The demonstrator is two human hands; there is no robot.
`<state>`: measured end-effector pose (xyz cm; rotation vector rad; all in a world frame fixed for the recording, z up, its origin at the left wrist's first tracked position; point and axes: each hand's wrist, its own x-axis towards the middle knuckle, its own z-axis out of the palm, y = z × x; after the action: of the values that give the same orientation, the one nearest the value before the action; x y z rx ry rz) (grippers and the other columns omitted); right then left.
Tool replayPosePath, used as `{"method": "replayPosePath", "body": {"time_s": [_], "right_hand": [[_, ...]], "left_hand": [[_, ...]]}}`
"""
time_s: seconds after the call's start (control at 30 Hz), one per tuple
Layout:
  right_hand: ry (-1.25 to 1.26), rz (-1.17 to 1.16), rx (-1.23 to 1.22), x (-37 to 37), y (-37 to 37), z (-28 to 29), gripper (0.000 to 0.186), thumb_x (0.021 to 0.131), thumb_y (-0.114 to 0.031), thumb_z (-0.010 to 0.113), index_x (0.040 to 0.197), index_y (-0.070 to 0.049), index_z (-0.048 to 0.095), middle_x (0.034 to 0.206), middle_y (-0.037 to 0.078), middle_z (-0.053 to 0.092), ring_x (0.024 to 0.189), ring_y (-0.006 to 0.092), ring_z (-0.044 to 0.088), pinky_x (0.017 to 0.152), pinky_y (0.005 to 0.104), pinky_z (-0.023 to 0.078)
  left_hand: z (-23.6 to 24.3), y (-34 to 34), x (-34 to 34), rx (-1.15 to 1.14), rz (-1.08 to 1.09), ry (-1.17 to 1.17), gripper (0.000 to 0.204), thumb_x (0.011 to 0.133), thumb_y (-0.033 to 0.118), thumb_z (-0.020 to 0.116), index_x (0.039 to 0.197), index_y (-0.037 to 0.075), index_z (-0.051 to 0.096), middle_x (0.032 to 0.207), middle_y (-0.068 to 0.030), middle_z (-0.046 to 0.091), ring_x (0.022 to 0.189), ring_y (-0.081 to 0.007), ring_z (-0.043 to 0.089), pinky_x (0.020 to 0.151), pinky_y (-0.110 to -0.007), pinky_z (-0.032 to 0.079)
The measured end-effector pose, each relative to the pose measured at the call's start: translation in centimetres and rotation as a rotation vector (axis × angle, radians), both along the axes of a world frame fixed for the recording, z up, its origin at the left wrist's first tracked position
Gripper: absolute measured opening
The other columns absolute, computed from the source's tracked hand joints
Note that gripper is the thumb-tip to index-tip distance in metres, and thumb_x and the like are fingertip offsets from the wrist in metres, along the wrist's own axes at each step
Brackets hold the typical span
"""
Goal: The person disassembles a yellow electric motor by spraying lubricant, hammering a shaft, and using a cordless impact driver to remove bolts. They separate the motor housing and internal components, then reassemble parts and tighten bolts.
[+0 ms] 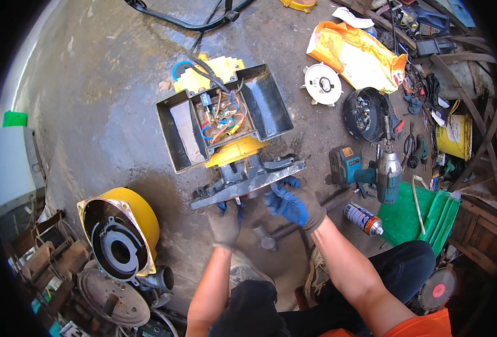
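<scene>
A yellow machine body (234, 151) lies with an open black box (271, 101) of coloured wires and terminals on it. At its near end is a dark metal base plate (248, 185) with a bolt sticking out. My left hand (226, 224), in a grey-and-blue glove, has its fingers curled at the plate's lower edge, left of the bolt. My right hand (296, 205), gloved alike, is closed against the plate's underside, right of the bolt. What either hand's fingertips hold is hidden.
Yellow housing (143, 219) at left. On the right: impact wrench (387, 182), cordless tool (346, 168), spray can (360, 218), green plastic piece (433, 219), black bowl of hardware (355, 118), white disc part (315, 84), orange bag (355, 53). A hammer (268, 240) lies below the plate.
</scene>
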<state>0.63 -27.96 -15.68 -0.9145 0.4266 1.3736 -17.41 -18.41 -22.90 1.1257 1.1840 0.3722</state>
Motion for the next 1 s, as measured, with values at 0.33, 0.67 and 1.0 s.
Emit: {"method": "replayPosePath", "body": {"time_s": [0.33,0.67,1.0], "right_hand": [[-0.101,0.018,-0.072,-1.7,-2.3,0.4,0.030,0.096,-0.023,0.061,0.114,0.001,0.060,0.088,0.014,0.070,0.074,0.0249,0.068,0.066,0.0364,0.057],[-0.204,-0.008,0.035,-1.8,-0.2,-2.3,0.049,0.098,-0.024,0.059,0.139,-0.002,0.044,0.134,0.011,0.054,0.116,0.0237,0.058,0.100,0.0454,0.049],[-0.198,-0.074,0.083,-3.3,0.2,-4.1,0.041,0.098,-0.022,0.058,0.136,-0.009,0.051,0.129,0.006,0.059,0.114,0.0199,0.058,0.102,0.0428,0.045]], "left_hand": [[1.4,0.1,0.5,-0.184,0.051,-0.086,0.012,0.097,0.007,0.054,0.099,0.000,0.064,0.078,-0.0058,0.066,0.063,-0.0121,0.059,0.055,-0.028,0.049],[6.7,2.4,0.6,-0.506,0.054,-0.567,0.048,0.098,0.025,0.061,0.139,0.004,0.047,0.131,-0.0130,0.057,0.119,-0.0261,0.058,0.098,-0.043,0.050],[4.0,0.7,1.6,-0.242,0.021,-0.418,0.041,0.102,0.022,0.051,0.137,0.002,0.047,0.135,-0.0146,0.055,0.122,-0.0278,0.056,0.105,-0.041,0.046]]}}
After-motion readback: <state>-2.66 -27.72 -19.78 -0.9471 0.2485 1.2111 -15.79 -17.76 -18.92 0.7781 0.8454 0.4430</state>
